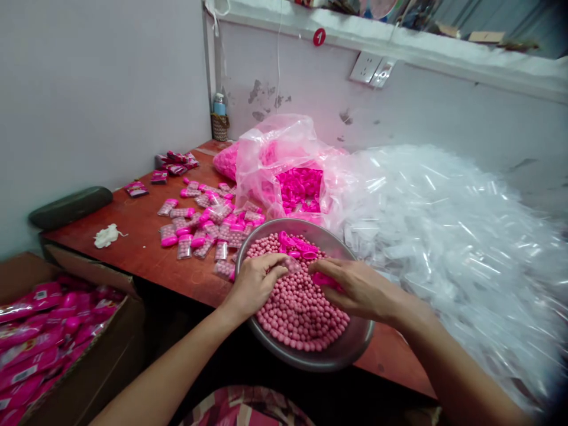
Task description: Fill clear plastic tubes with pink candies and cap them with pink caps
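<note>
My left hand (255,285) is closed in a pinch on a small clear plastic container (291,265), held over a grey bowl (306,359). Pink beads (302,322) fill much of the bowl. Bent over its right side, my right hand (359,289) has its fingers curled round a bright pink plastic cap (326,281); whether it grips more than one is hidden. A few more pink caps (296,244) lie on the beads near the far rim. Capped containers of beads (206,231) are spread on the table left of the bowl.
Behind the bowl, an open plastic bag (284,133) holds many pink caps. Clear empty containers (448,236) form a large heap at right. A cardboard box (106,349) of pink packages stands lower left. A dark green case (71,207) lies on the red-brown table (146,248).
</note>
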Demonstrator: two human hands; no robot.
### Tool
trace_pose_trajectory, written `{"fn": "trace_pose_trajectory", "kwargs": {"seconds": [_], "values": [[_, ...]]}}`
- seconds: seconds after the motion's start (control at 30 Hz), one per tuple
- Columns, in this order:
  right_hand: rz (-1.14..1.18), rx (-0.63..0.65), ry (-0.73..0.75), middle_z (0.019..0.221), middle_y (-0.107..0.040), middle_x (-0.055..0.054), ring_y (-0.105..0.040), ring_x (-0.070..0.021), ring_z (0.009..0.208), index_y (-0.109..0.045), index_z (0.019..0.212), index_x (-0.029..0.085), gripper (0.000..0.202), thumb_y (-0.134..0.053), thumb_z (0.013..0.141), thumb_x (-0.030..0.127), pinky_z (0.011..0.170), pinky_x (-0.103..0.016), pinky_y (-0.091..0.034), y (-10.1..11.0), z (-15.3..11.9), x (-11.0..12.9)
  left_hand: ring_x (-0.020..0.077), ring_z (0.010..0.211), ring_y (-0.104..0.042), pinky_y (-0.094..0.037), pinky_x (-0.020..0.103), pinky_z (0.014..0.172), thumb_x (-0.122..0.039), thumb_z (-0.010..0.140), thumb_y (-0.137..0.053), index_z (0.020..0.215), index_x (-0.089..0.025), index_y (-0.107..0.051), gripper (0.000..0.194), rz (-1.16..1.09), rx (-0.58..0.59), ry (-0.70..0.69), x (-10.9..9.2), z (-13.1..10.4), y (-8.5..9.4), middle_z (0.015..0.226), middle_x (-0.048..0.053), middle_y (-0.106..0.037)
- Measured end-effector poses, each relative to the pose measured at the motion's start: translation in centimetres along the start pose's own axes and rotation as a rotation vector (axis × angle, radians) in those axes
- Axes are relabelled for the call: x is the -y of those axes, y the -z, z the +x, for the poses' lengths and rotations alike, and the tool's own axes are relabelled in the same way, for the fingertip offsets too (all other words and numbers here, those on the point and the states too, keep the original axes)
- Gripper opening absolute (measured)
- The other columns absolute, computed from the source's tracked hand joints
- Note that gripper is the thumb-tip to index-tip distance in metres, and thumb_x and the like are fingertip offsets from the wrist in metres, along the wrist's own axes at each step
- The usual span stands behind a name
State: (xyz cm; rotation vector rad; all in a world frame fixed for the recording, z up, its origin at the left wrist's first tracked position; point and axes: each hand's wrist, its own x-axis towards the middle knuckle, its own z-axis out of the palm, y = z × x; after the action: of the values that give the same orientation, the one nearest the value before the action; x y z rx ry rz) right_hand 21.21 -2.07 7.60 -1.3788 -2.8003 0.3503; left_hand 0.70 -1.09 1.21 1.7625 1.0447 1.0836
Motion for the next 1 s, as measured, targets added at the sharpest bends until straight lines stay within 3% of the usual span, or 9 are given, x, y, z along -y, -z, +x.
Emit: {"fn": "trace_pose_trajectory", "kwargs": {"seconds": [0.13,0.33,0.5,0.63,0.73,0.9,1.0], "values": [[0.164,-0.139,0.022,0.100,-0.064,-0.007,-0.060,-0.0158,0.078,-0.045,0.125,0.020,0.044,-0.045,0.081,0.015,0.069,-0.025,-0.044,-0.2,-0.3,-0.4,0.0157,0.086,-0.063,-0.045,0.024,0.080,-0.017,0.082,-0.055,0.099,-0.020,-0.068,0.021,-0.024,0.030,0.028,0.2,0.1,0.1,0.091,0.001,-0.071],[0.090,-0.030,0.054,0.096,-0.065,-0.009,-0.061,-0.0190,0.080,-0.043,0.125,0.017,0.044,-0.045,0.081,0.016,0.070,-0.028,-0.043,-1.6,0.9,0.4,0.0167,0.087,-0.064,-0.046,0.026,0.080,-0.016,0.082,-0.056,0.100,-0.020,-0.068,0.022,-0.010,0.034,0.017,0.3,-0.2,-0.1,0.094,0.003,-0.071],[-0.090,0.045,-0.020,0.081,-0.064,-0.006,-0.059,-0.0176,0.066,-0.053,0.100,0.017,0.023,-0.044,0.080,0.013,0.057,-0.025,-0.036,-1.9,0.6,0.7,0.0161,0.086,-0.064,-0.047,0.026,0.082,-0.012,0.082,-0.055,0.098,-0.019,-0.069,0.023,0.023,0.062,-0.030,0.1,-0.3,-0.3,0.092,0.004,-0.071],[0.017,0.037,-0.024,0.074,-0.062,-0.003,-0.057,-0.0163,0.066,-0.054,0.095,0.018,0.018,-0.046,0.080,0.014,0.060,-0.025,-0.037,-1.3,0.0,0.4,0.0172,0.089,-0.064,-0.047,0.028,0.084,-0.013,0.081,-0.055,0.096,-0.017,-0.070,0.021,0.009,0.069,0.009,0.2,0.0,-0.3,0.094,0.005,-0.071],[0.188,-0.092,-0.065,0.075,-0.062,-0.003,-0.056,-0.0154,0.066,-0.054,0.102,0.018,0.020,-0.047,0.083,0.020,0.061,-0.025,-0.040,-0.9,-0.2,-0.2,0.0191,0.094,-0.063,-0.046,0.030,0.087,-0.017,0.080,-0.056,0.099,-0.015,-0.068,0.022,-0.089,0.029,0.095,0.7,0.4,-0.2,0.100,0.007,-0.070],[0.731,-0.461,-0.123,0.094,-0.063,-0.005,-0.060,-0.0160,0.082,-0.051,0.113,0.020,0.030,-0.053,0.085,0.028,0.069,-0.026,-0.048,-2.0,0.5,-0.6,0.0207,0.104,-0.059,-0.045,0.031,0.092,-0.023,0.078,-0.061,0.107,-0.015,-0.065,0.031,-0.324,0.068,0.150,1.2,0.9,0.1,0.112,0.007,-0.065],[0.801,-0.481,-0.087,0.095,-0.064,-0.005,-0.061,-0.0168,0.086,-0.054,0.111,0.020,0.029,-0.056,0.083,0.028,0.073,-0.028,-0.049,-3.6,1.6,0.0,0.0206,0.099,-0.060,-0.046,0.031,0.089,-0.023,0.078,-0.061,0.101,-0.015,-0.067,0.026,-0.318,0.090,0.105,1.1,0.7,0.2,0.108,0.008,-0.065]]}}
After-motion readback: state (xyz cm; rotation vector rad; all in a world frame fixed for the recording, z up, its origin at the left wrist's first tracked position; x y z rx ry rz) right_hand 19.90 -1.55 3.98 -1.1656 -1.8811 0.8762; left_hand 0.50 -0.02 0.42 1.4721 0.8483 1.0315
